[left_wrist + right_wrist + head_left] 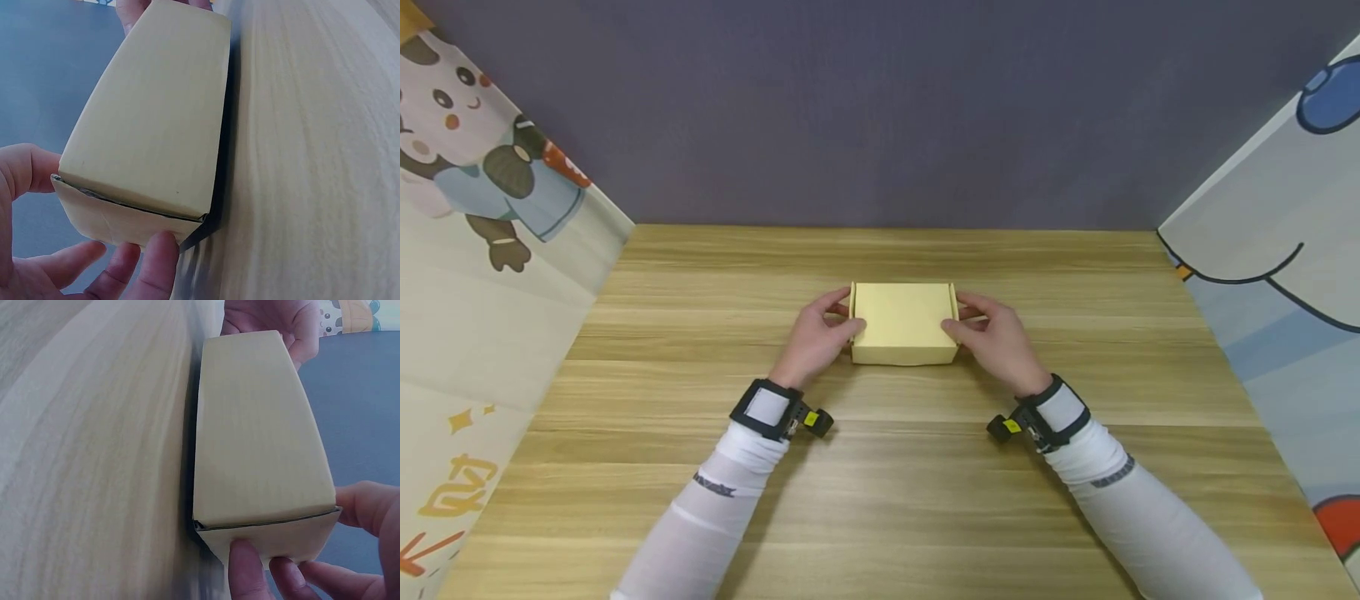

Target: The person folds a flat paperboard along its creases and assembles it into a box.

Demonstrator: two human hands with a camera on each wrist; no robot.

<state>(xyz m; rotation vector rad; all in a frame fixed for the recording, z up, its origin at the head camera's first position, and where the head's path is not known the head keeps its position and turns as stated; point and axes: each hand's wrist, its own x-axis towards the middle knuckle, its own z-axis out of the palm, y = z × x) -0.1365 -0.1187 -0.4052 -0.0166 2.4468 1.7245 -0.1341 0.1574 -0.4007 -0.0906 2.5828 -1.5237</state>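
Observation:
A small closed cardboard box (904, 317), plain tan, is near the middle of the wooden table, its long side facing me. At its left end my left hand (816, 337) grips it, thumb on the top edge and fingers against the end panel. My right hand (998, 340) grips the opposite end in the same way. In the left wrist view, fingertips (159, 262) press the end flap of the box (150, 112). The right wrist view shows fingers (245, 565) against the other end of the box (259, 431), with a dark shadow strip along its lower edge.
The wood-grain table (895, 500) reaches back to a dark blue-grey wall panel (895, 117). Cartoon-printed cloths hang at the left (497, 250) and right (1285, 275) sides. A wrist camera (817, 421) is strapped to each forearm, over white sleeves.

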